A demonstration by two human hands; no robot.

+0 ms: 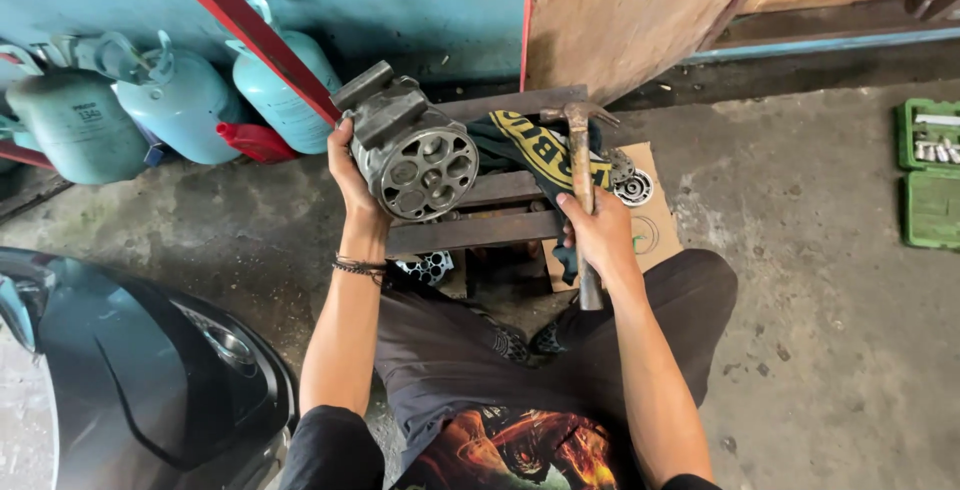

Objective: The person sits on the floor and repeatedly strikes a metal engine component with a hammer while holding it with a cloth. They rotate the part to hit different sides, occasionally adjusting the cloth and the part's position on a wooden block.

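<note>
My left hand (352, 178) grips a grey metal compressor body (410, 150) from its left side and holds it tilted above a low wooden bench (480, 232). Its round end face with several bores turns toward me. My right hand (600, 235) is closed around the wooden handle of a claw hammer (581, 165), whose metal head points away from me over a dark cloth with a yellow patch (545, 150). The hammer head sits to the right of the compressor and apart from it.
Pale green gas cylinders (180, 105) stand at the left wall behind a red metal bar (250, 30). A small round metal part (634, 188) lies on cardboard (655, 235). A green socket case (930, 175) lies open at right. A dark vehicle body (130, 370) fills the lower left.
</note>
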